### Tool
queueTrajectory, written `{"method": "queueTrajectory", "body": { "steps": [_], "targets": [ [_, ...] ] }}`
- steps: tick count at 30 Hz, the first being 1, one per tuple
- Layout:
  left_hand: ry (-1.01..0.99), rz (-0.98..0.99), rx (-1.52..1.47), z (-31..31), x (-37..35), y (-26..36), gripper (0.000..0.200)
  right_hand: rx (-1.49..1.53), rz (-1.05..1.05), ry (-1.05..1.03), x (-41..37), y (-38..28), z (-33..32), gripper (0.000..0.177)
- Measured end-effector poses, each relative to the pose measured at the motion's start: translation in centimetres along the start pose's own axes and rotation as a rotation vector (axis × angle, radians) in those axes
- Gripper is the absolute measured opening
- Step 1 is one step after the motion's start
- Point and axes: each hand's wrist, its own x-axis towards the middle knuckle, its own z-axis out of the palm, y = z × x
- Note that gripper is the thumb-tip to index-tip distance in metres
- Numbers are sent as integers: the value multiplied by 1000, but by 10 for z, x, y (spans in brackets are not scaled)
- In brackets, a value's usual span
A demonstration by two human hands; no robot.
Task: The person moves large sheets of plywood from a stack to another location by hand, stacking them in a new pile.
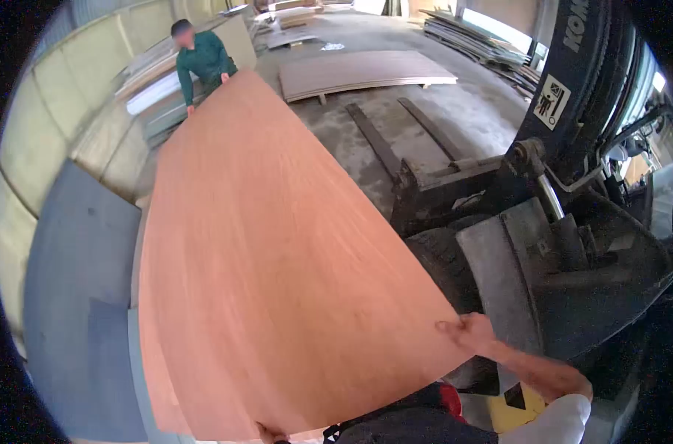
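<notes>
A large reddish-brown plywood sheet (277, 244) stretches from my body to a co-worker (203, 59) in a green top at its far end. My right hand (471, 334) grips the sheet's right near corner, thumb on top and the other fingers beneath. At the near edge, low in the view, my left hand (270, 433) holds the same sheet; only part of it shows. The co-worker's two hands touch the far end. Beneath the sheet's left side, edges of another similar sheet show.
A forklift (529, 251) stands close on the right, its forks (373, 137) pointing away over the floor. Beyond them lies a stack of plywood sheets (366, 74). Dark grey boards (77, 296) lean at the left by the wall. More boards (469, 44) are piled farther back.
</notes>
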Motion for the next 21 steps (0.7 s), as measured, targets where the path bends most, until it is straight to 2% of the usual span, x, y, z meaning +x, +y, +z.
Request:
{"method": "queueTrajectory", "body": {
  "steps": [3,5,6,8,15,21],
  "targets": [
    [-27,-29,42,35,-13,-11,50,-17,46,1,10,-5,-24,61],
    [-47,-56,56,53,-19,-21,50,-185,-132,195,15,2,-38,59],
    [-64,-67,75,61,-21,-25,50,-185,-123,193,15,1,-46,59],
    [-89,-92,99,79,-25,-34,49,-104,-224,331,14,-7,-65,53],
    [-182,-159,173,148,-39,-59,49,-166,-222,331,26,-13,-128,42],
    [-249,-175,219,208,-43,-77,49,-241,-261,440,63,3,-161,39]
  ]
}}
